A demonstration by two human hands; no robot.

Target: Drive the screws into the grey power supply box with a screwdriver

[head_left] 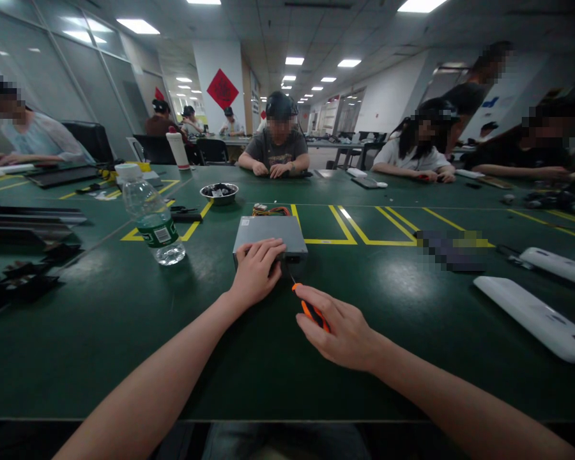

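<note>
A grey computer power supply [273, 231] lies on the green table in front of me, its bundle of coloured cables at the far side. My left hand [257, 265] grips its near left part, fingers over the top and thumb down at the front face. My right hand [338, 322] is closed around the orange-and-black handle of a screwdriver [315, 315]. The thin shaft points up and left at the front face of the power supply, below a dark socket. Whether the tip touches a screw is too small to tell.
Left of the power supply stands a clear water bottle [156, 220] with a green label. Behind are a metal bowl [219, 193] of small parts and a white tumbler [178, 151]. White oblong devices [536, 316] lie at right. Several people sit around the table [249, 377].
</note>
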